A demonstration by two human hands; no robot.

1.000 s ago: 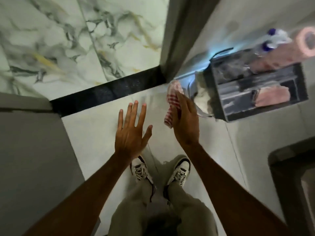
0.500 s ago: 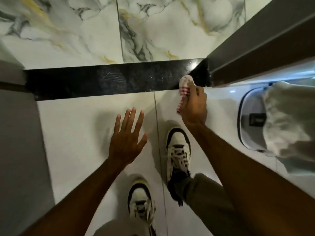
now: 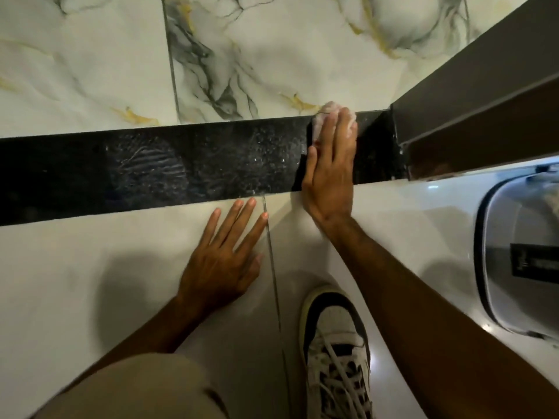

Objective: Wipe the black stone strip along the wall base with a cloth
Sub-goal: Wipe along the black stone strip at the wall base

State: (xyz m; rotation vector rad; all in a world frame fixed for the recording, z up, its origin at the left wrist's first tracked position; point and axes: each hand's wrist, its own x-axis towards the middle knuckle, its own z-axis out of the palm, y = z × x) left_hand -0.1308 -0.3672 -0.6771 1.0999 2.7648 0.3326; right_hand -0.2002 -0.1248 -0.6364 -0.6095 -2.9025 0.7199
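Note:
The black stone strip (image 3: 157, 170) runs across the view at the foot of the marble wall, dusty with smear marks in its middle. My right hand (image 3: 331, 170) lies flat on the strip's right part and presses a pale cloth (image 3: 325, 111) against it; only the cloth's top edge shows beyond my fingertips, blurred. My left hand (image 3: 225, 252) rests flat on the white floor tile below the strip, fingers spread, holding nothing.
A brown door frame (image 3: 472, 110) ends the strip on the right. A grey container (image 3: 520, 255) stands on the floor at the right edge. My shoe (image 3: 335, 352) and knee (image 3: 142, 388) are on the floor below. The marble wall (image 3: 272, 55) rises above the strip.
I have come down closer to the floor. My right hand carried the cloth up onto the black strip and flattened on it. My left hand came down onto the floor tile.

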